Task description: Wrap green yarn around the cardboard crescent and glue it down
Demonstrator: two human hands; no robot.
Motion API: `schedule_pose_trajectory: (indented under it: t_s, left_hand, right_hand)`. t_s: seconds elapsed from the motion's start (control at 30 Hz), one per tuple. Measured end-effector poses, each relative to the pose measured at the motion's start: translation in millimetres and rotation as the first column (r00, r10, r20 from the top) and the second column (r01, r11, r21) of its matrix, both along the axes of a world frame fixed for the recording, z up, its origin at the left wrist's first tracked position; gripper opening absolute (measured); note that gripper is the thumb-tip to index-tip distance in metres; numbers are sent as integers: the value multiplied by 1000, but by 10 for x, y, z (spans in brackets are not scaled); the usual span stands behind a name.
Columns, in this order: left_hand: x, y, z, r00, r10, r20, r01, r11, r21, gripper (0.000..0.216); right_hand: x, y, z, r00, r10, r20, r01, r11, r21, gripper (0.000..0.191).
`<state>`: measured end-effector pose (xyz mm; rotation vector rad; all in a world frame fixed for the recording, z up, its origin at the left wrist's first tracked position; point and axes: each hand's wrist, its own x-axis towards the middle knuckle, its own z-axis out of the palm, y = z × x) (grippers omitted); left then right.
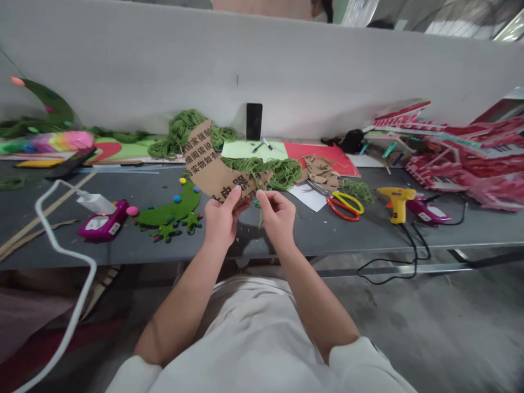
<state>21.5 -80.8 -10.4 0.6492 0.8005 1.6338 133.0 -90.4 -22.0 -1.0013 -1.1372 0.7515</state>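
A curved, crescent-like piece of brown cardboard with printed characters is held up over the table. My left hand grips its lower edge, thumb on top. At its narrow right end, my right hand pinches a strand of green yarn against the cardboard. Behind lie bundles of green yarn. Left of my hands rests a green yarn-covered crescent with coloured pompoms and curled feet-like ends. Scissors with red and yellow handles lie to the right, beside cardboard scraps.
A yellow glue gun with a black cord stands at right. Purple power sockets sit at left, with a white cable hanging off the front edge. A black phone leans on the white partition. Pink-red crafts are piled far right.
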Motion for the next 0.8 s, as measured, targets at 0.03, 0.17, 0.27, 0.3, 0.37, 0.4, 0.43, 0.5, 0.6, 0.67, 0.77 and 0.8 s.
schedule_pose_trajectory:
  t_s: [0.03,0.17,0.27,0.3,0.37,0.4,0.43,0.5,0.6,0.67,0.77,0.8]
  left_hand:
    - [-47,44,-16,1000,-13,2,13,1000,-9,36]
    - [-141,38,-114,998,-49,31,50,998,-29,34]
    - [-119,-25,-162,997,-65,50,67,997,-36,34]
    - [-105,-39,-170,996,-64,56,67,997,-38,34]
    - [-80,-53,-178,996,-56,71,59,997,-40,34]
    - [-70,-58,-180,995,-52,80,55,998,-38,34]
    - [-62,-61,-181,995,-52,88,55,998,-35,34]
    - [-50,-73,-180,993,-55,105,58,998,-28,33]
    - [-39,-102,-171,989,-65,136,70,997,-35,32]
    - [-37,-125,-163,984,-71,166,79,996,-43,30]
    - [-49,-154,-160,972,-93,218,104,994,-37,29]
    - [-58,-160,-163,966,-109,233,120,992,-35,30]
  right_hand:
    - [17,30,-11,999,17,30,-17,1000,7,38]
    - [85,-2,-75,992,65,109,-68,997,24,37]
    - [119,-87,-106,986,75,151,-80,996,28,34]
    - [127,-113,-110,985,74,158,-80,996,30,33]
    - [138,-156,-111,985,68,156,-74,997,37,32]
    - [139,-174,-110,986,66,150,-73,997,41,31]
    - [138,-189,-108,988,65,142,-72,996,45,31]
    - [127,-212,-104,991,65,120,-72,996,60,29]
    - [97,-230,-96,993,78,94,-86,993,84,25]
    - [76,-237,-89,993,101,69,-106,991,81,25]
    - [67,-244,-80,987,156,21,-157,985,64,29]
    - [72,-245,-80,984,179,14,-180,982,60,30]
